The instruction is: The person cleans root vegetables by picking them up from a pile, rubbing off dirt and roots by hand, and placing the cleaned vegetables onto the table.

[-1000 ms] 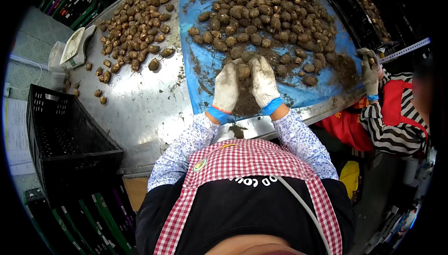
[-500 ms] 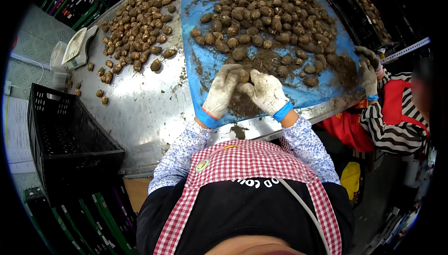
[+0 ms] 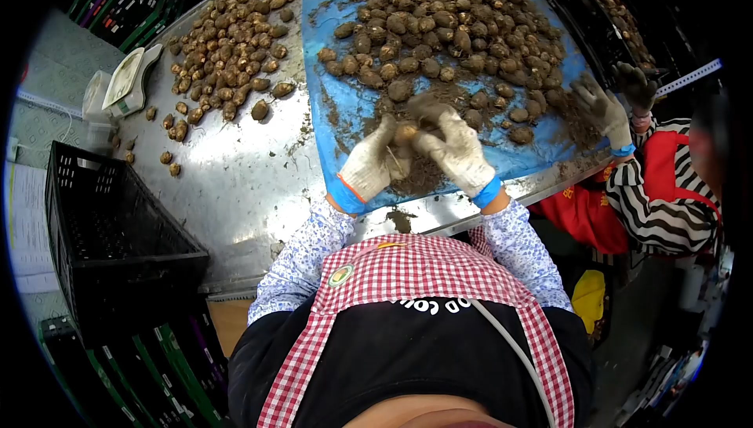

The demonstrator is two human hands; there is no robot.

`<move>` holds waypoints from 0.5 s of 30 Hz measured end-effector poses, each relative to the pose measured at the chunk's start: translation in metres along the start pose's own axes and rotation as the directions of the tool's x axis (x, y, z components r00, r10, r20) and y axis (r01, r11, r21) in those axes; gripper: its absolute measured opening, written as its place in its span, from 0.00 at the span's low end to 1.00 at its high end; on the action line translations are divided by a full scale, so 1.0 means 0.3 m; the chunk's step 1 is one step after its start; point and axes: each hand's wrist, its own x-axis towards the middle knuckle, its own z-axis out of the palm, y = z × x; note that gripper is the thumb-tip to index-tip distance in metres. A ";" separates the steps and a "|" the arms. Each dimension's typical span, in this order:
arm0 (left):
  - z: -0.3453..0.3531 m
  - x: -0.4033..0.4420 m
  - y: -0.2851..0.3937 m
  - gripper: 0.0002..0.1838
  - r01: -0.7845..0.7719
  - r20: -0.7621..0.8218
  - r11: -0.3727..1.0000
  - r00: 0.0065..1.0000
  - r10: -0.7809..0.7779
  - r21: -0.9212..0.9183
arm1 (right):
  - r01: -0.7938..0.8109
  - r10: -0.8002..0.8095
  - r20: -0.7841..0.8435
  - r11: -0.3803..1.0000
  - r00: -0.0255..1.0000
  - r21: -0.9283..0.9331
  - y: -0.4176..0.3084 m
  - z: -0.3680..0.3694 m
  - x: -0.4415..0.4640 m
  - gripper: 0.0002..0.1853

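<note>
A small brown taro [image 3: 405, 132] is held between my gloved hands, over the near part of a blue sheet [image 3: 333, 91]. My left hand [image 3: 372, 158], in a soiled white glove, has its fingers closed around the taro's left side. From the right, my right hand [image 3: 455, 150] is closed against the same taro; its fingertips are slightly blurred. Beyond both hands lies a large heap of soil-covered taros [image 3: 439, 28], with loose dirt around its near edge. Cleaner taros [image 3: 227, 52] are piled on the bare metal to the left.
The metal table [image 3: 243, 185] extends left of the sheet. A black crate [image 3: 125, 216] stands at its left edge, near a weighing scale [image 3: 129, 79]. On the right, a co-worker's gloved hands [image 3: 608, 110] are beside the heap. Another black crate [image 3: 600, 12] stands behind.
My right hand has shifted slightly and its fingers have moved over the taro, while my left hand has turned a little. The co-worker's hands have moved apart.
</note>
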 end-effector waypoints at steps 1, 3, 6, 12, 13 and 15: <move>-0.003 0.004 -0.014 0.24 -0.043 0.040 0.993 0.998 0.039 0.110 | 0.082 -0.080 -0.040 0.996 0.996 0.038 -0.020 0.015 -0.002 0.17; 0.011 -0.009 -0.035 0.23 -0.127 0.033 0.918 0.992 0.124 0.376 | 0.032 -0.032 0.022 0.999 0.999 0.026 -0.018 0.009 0.010 0.14; 0.044 -0.042 -0.034 0.22 -0.110 -0.076 0.725 0.973 0.218 0.680 | -0.066 0.066 -0.021 0.998 0.998 0.003 0.034 0.036 0.045 0.14; 0.010 -0.052 -0.008 0.25 -0.269 0.140 0.943 0.960 0.244 0.196 | -0.394 0.385 0.096 0.858 0.918 0.329 0.186 0.047 0.011 0.20; -0.005 -0.047 -0.011 0.25 -0.264 0.116 0.952 0.962 0.248 0.157 | -0.313 0.302 0.092 0.854 0.949 0.416 0.197 0.043 -0.018 0.18; -0.006 -0.042 -0.011 0.24 -0.239 0.077 0.940 0.971 0.227 0.242 | -0.240 0.205 0.138 0.913 0.969 0.331 0.121 0.048 -0.024 0.12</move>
